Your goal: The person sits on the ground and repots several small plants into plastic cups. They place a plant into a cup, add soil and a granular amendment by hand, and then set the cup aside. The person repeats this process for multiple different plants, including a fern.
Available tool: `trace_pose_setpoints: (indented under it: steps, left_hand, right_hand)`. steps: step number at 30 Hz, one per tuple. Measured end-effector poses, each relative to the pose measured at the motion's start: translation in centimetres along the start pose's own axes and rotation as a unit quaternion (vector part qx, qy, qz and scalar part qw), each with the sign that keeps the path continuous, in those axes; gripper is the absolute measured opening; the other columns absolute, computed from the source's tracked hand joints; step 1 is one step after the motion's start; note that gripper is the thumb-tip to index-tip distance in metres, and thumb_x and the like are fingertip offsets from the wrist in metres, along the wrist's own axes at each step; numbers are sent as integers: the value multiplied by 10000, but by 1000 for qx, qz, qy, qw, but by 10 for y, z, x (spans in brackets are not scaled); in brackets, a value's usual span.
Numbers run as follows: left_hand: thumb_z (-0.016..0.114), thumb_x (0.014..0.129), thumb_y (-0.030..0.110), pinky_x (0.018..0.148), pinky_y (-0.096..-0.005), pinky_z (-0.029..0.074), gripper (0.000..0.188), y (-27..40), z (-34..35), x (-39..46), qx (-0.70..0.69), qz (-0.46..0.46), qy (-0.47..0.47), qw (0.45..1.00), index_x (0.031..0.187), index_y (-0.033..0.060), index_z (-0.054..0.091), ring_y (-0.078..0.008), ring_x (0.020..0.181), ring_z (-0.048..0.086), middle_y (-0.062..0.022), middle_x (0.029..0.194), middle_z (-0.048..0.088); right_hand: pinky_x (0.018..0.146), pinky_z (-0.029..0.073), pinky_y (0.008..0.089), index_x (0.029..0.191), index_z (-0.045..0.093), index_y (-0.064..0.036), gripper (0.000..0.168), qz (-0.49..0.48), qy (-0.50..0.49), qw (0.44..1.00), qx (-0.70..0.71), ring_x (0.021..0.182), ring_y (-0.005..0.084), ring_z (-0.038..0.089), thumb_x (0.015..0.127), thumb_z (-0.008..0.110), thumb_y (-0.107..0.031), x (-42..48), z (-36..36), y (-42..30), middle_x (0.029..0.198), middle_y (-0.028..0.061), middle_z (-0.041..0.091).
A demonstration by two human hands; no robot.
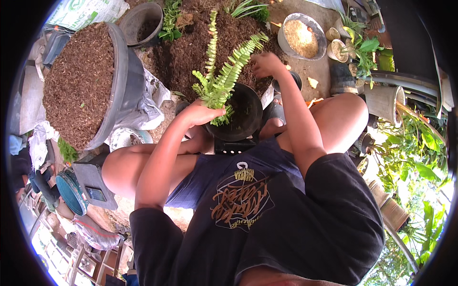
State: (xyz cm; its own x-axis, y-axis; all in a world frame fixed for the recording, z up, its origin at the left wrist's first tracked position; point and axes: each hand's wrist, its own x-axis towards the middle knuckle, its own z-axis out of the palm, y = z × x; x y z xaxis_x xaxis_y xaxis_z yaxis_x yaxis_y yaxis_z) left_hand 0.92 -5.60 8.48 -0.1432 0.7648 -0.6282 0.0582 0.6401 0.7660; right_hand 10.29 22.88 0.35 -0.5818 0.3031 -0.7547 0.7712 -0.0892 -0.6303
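My left hand (204,114) grips a green sword fern (229,77) low down, near the base of its fronds. The fern leans over the left side of a round black plastic pot (252,107) between my legs. Two long fronds reach up and away from me. The pot's inside is dark, and how much it contains is hard to make out. Beyond the pot, my right hand (266,65) is at the right part of a mound of brown, fibrous potting mix (186,53). Its fingers are curled and partly hidden, so whether they hold anything does not show.
A large dark tub (121,82) heaped with brown mix stands at left. Behind it are an empty grey pot (143,25) and a printed sack (86,14). A pail (318,30) of pale, husk-like material stands at upper right, near small pots (337,50) and leafy plants (368,46).
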Motion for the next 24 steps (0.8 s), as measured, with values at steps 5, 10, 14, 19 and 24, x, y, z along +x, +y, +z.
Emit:
trace_pose_setpoints:
  steps: [5,10,14,19,24]
  left_hand:
    - [655,840,264,942,-305,422,468,2,-8,7,49,-34,-20,998,1252,64,555,-200,1069,581,-105,1181,625]
    - [651,839,263,923,-318,428,443,-14,-5,1,22,-24,9,999,1221,57,566,-205,1051,587,-115,1158,633]
    - [677,835,243,831,-316,466,308,-10,-7,4,24,28,18,999,1045,22,631,-175,905,604,-75,970,660]
    - [676,827,219,818,-317,468,292,-17,-9,10,43,45,23,998,1044,30,628,-171,884,600,-71,952,655]
    - [633,828,310,920,-333,423,468,-17,-7,9,19,-39,24,999,1211,49,564,-268,1059,585,-160,1155,624]
  right_hand:
    - [1073,320,445,1458,125,-1,1067,83,267,955,-101,1325,426,315,744,649,-596,103,-6,91,1409,342,280]
    - [1059,338,438,1465,155,-40,1085,23,184,978,-94,1304,467,323,702,674,-613,104,63,59,1451,347,125]
    - [1011,399,444,1469,184,-121,1085,-78,97,953,-276,1239,489,398,648,722,-582,200,74,97,1418,350,181]
    - [976,438,448,1448,216,-129,1097,-117,118,926,-340,1197,477,450,596,787,-518,227,91,120,1372,342,259]
    - [959,458,409,1418,315,-57,999,-120,162,946,-252,1192,371,504,618,772,-443,180,77,90,1311,272,461]
